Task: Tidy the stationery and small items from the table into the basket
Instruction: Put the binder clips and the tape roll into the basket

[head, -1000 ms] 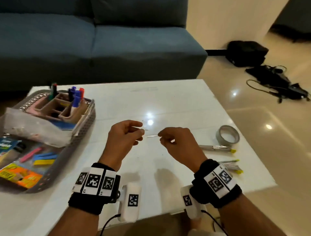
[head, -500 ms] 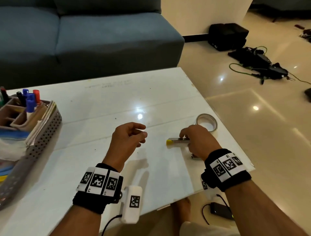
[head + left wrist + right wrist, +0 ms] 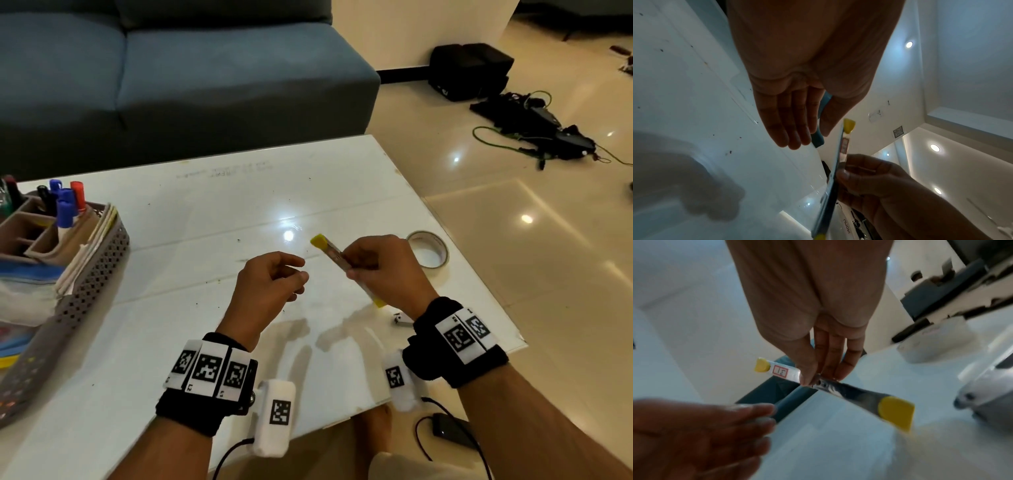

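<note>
The slim flat case [image 3: 331, 254] in the right hand [image 3: 380, 270] carried a white label with "31" in a red box, readable in the right wrist view [image 3: 780, 371]; it had a yellow cap at each end and a clear, dark-looking body. The rest of its print was too blurred to read. The black wristbands bore white square code tags, and faint grey writing on the table [image 3: 212, 212] near the far edge could not be made out.

The right hand's grip pinched the case near its middle between thumb and fingers [image 3: 830, 363], lifted above the table, one yellow end pointing up and away toward the left hand [image 3: 270, 284], the other slanting down toward the wrist. The left hand hovered just beside that upper end, apart from it, fingers loosely curled with thumb and forefinger close together; I could not tell whether its grip held anything.

The grey perforated basket [image 3: 92, 274] stood at the left edge of the table, well apart from the case, holding a brown divided organiser [image 3: 30, 236] with blue, red and black markers [image 3: 65, 209], papers and coloured packets. A roll of tape [image 3: 430, 248] lay on the table just beyond the right hand
</note>
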